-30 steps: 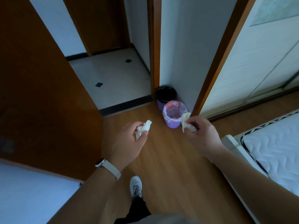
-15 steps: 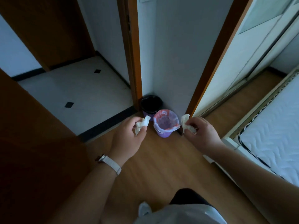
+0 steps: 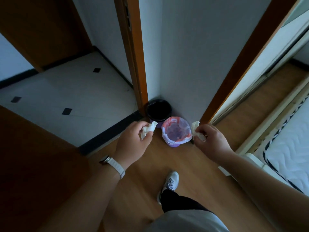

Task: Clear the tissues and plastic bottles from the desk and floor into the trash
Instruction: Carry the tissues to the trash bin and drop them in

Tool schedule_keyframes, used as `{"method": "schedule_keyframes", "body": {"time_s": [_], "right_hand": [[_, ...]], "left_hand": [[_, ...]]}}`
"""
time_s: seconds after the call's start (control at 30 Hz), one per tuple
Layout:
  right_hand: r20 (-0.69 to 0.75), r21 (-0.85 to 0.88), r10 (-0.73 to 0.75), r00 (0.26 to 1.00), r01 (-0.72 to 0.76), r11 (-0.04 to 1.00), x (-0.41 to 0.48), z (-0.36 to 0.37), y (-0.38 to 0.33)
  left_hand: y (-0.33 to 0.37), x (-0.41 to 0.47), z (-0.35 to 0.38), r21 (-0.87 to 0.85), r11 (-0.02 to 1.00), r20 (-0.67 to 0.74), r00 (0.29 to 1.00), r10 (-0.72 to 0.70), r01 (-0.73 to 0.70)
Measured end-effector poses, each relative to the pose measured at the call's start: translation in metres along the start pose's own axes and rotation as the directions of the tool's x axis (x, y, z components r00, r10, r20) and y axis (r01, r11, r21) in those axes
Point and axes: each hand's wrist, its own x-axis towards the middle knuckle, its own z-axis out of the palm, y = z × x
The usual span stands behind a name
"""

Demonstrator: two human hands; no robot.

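My left hand (image 3: 133,144) pinches a crumpled white tissue (image 3: 148,129) between thumb and fingers. My right hand (image 3: 212,142) grips a second crumpled tissue (image 3: 197,132). Between the two hands, on the wooden floor by the wall corner, stands a small purple trash bin (image 3: 176,133) lined with a pale plastic bag with a red edge. Both tissues hang just outside its rim, one on each side. Behind it sits a second bin with a black liner (image 3: 159,110).
An open brown door (image 3: 33,156) stands at the left, with a white tiled floor (image 3: 66,91) beyond the threshold. A bed with a white mattress (image 3: 291,148) lies at the right. My foot in a white shoe (image 3: 169,182) is on the wooden floor.
I have stepped closer to the bins, so the purple bin looks larger and sits between my hands. My hands still hold the tissues and have spread slightly apart.
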Motion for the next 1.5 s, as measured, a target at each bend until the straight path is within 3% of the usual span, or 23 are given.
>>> {"method": "schedule_keyframes", "body": {"time_s": [0.33, 0.67, 0.93, 1.23, 1.5], "right_hand": [[-0.023, 0.046, 0.005, 1.000, -0.004, 0.999, 0.125, 0.027, 0.056], [-0.038, 0.089, 0.114, 0.993, -0.110, 0.990, 0.187, 0.078, 0.121], [-0.057, 0.113, 0.231, 0.971, -0.224, 0.968, 0.225, 0.182, 0.185], [-0.049, 0.129, 0.404, 0.913, -0.395, 0.909, 0.249, 0.350, 0.266], [-0.006, 0.047, 0.560, 0.828, -0.559, 0.828, 0.247, 0.473, 0.368]], "left_hand": [[-0.006, 0.161, 0.065, 0.082, 0.993, 0.149, 0.986, 0.077, -0.090], [-0.061, 0.237, 0.147, 0.115, 0.985, 0.295, 0.952, 0.087, -0.126], [-0.155, 0.270, 0.259, 0.108, 0.992, 0.459, 0.888, 0.008, -0.065], [-0.304, 0.293, 0.393, 0.160, 0.980, 0.582, 0.813, 0.003, -0.118], [-0.413, 0.300, 0.513, 0.120, 0.966, 0.615, 0.781, 0.107, -0.227]]}}
